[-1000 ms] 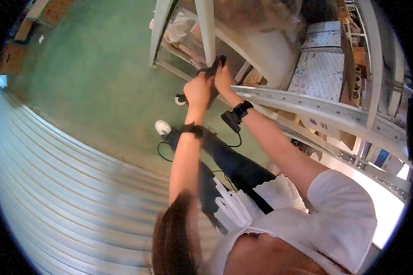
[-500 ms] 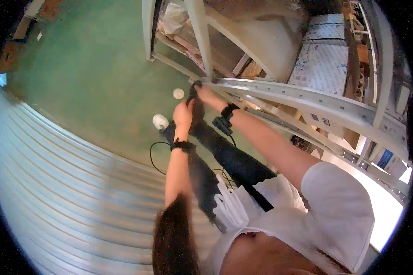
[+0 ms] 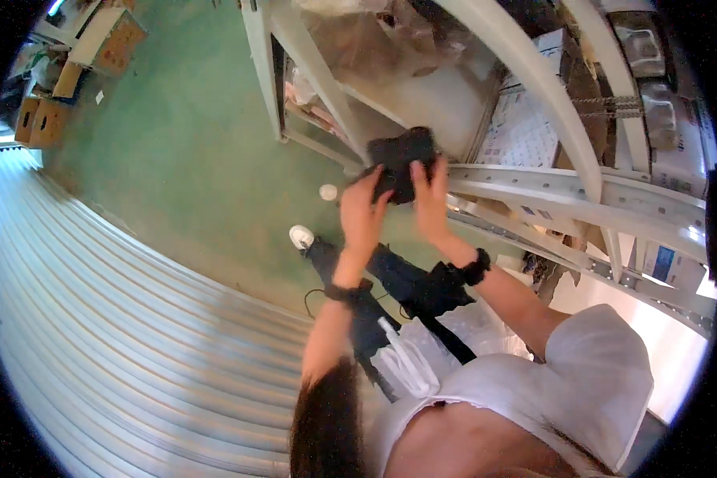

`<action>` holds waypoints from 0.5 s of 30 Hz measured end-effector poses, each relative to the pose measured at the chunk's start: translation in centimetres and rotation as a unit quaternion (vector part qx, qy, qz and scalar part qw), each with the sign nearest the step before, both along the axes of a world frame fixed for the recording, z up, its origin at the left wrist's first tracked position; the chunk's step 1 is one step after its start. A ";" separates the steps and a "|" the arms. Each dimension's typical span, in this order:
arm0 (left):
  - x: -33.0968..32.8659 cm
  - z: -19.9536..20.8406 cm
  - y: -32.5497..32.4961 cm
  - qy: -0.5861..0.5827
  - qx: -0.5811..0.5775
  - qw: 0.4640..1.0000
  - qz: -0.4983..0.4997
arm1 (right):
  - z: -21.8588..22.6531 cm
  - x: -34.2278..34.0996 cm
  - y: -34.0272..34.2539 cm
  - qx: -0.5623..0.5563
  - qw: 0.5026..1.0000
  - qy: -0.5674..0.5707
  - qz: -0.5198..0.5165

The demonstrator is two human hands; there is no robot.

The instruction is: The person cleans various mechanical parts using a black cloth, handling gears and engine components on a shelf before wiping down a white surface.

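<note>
A matte black, soft-looking piece with an uneven outline (image 3: 405, 150) is held in front of the body, just left of the near end of a pale grey, perforated metal rack beam (image 3: 526, 177) as seen from above. The left hand (image 3: 361, 219) has it at its near left edge, thumb and fingers a little apart around the margin; the right hand (image 3: 432, 209) has its fingers laid against the right side. Motion blur softens the fingertips, so how firmly they press is hard to judge.

The likeliest trouble is a slip: with only the edges held, the piece could sag or drop to the green floor (image 3: 207, 143). It might also catch on the beam or the pale slanting upright (image 3: 317, 76) if swung right or far, or the bulky black wristband (image 3: 476, 268) could knock the metal.
</note>
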State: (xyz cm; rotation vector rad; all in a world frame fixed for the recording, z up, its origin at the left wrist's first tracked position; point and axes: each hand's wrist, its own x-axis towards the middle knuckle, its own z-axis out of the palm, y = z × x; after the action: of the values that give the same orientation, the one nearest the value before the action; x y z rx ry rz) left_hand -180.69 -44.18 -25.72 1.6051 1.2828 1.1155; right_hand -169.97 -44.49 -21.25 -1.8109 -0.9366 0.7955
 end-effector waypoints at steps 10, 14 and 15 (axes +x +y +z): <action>8.8 0.2 7.8 0.188 0.250 0.950 -0.014 | -2.3 4.6 6.7 0.086 0.885 -0.449 0.088; 8.0 -1.1 8.4 0.149 0.050 0.983 -0.097 | -1.9 3.9 8.9 -0.017 0.910 -0.399 0.113; 7.8 -2.4 8.0 0.185 0.034 0.979 -0.083 | -1.6 3.1 8.9 -0.029 0.911 -0.388 0.137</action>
State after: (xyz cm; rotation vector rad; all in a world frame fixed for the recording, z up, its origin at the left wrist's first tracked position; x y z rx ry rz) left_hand -172.86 -36.16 -28.10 1.9983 1.3218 0.7880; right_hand -166.85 -35.54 -22.82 -2.1096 -1.7164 0.2300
